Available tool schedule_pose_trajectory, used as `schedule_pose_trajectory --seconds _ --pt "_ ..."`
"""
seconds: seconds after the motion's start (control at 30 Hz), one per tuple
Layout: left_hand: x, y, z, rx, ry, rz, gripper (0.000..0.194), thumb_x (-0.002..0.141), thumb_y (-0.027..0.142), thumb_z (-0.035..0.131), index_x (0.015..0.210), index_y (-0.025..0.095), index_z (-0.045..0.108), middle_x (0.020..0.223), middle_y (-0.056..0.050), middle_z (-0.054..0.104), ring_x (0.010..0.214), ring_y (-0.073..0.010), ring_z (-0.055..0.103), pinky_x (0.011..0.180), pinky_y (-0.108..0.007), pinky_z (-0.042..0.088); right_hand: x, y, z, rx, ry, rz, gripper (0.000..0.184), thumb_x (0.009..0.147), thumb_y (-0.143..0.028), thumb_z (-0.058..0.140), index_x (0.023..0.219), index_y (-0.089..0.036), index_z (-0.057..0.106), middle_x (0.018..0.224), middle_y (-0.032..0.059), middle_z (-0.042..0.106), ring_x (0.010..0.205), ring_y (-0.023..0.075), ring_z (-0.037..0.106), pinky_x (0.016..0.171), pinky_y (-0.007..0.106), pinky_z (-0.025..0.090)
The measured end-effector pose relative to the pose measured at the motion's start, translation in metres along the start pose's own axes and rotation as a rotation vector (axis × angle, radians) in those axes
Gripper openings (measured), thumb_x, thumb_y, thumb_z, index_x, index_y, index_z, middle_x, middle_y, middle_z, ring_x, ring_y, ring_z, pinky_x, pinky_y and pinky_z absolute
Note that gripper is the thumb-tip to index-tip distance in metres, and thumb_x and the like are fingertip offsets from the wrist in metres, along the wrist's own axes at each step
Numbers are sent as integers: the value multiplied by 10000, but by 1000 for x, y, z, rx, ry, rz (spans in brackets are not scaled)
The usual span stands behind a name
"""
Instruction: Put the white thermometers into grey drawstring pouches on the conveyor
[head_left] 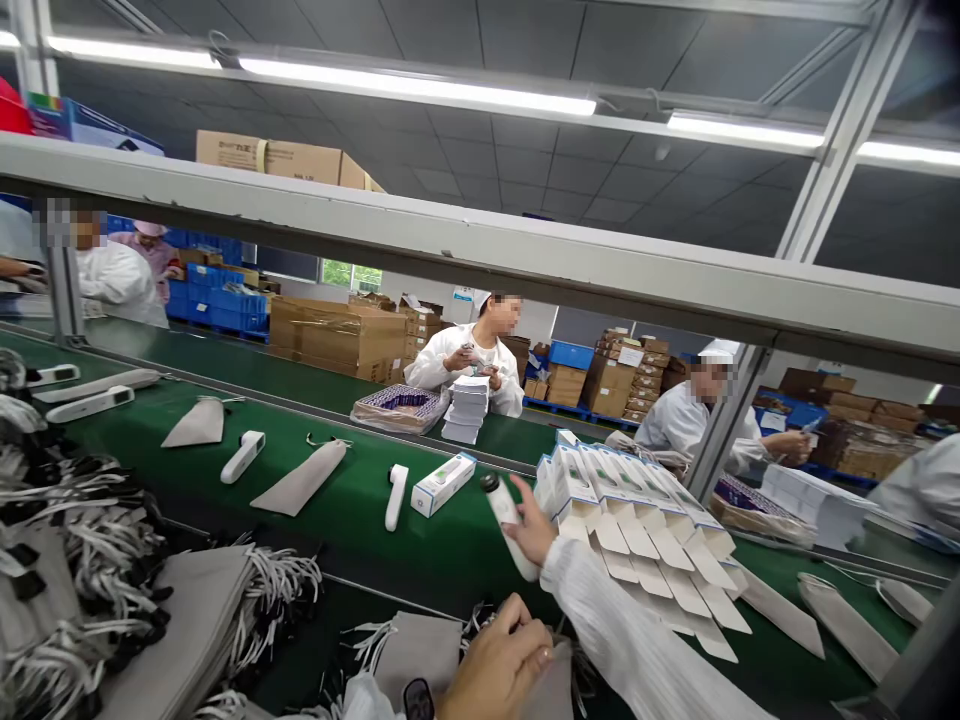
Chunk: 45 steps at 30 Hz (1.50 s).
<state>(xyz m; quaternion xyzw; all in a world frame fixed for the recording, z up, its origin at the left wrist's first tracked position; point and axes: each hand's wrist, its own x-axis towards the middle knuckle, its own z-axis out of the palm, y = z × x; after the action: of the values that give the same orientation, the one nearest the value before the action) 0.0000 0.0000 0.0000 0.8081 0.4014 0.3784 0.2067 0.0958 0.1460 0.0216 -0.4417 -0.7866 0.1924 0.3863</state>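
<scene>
Head view: the right hand [535, 530] grasps a white handheld device [499, 504] between thumb and fingers, above the green belt [442, 545]; a slack pinch could drop it; the sleeve [611, 605] could snag the open cartons [577, 480], their contents hidden; the left hand [501, 662] curls beside a grey pouch [420, 650], whether gripping cannot be told.

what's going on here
The person's right hand holds a white handheld device over the green belt. The left hand is curled over grey pouches below. Open-flapped white boxes stand beside the right hand, and more pouches and devices lie along the belt. Across it, a co-worker handles something too small to identify.
</scene>
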Motion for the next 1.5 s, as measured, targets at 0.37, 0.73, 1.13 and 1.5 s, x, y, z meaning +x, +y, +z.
schedule_pose_trajectory --seconds 0.37,0.73,1.13,1.5 --pt "7 28 -16 -257 41 -154 323 866 405 243 742 194 453 795 -13 368 792 -127 423 774 -214 347 -60 -62 -78 1138 -18 281 852 574 -257 668 1210 -401 119 784 -17 491 657 165 560 571 336 445" --pt "9 33 -17 -320 49 -260 319 865 403 247 748 200 463 813 -14 381 809 -131 429 793 -223 353 -58 -38 -77 1004 -102 340 448 611 -497 604 964 -280 432 708 -40 456 588 91 471 543 250 417" --pt "19 31 -37 -154 263 -239 292 853 379 297 714 193 474 843 -16 343 806 -134 432 767 -235 369 -70 -40 -49 829 -551 434 578 583 -694 438 622 -120 495 520 -5 471 442 89 469 398 232 394" --pt "18 67 -89 -173 -243 -505 375 782 482 356 614 166 469 495 42 361 459 -102 357 440 -192 276 -59 -20 -84 -58 232 -7 318 770 -484 369 746 -200 511 479 -24 413 445 118 420 486 246 305"
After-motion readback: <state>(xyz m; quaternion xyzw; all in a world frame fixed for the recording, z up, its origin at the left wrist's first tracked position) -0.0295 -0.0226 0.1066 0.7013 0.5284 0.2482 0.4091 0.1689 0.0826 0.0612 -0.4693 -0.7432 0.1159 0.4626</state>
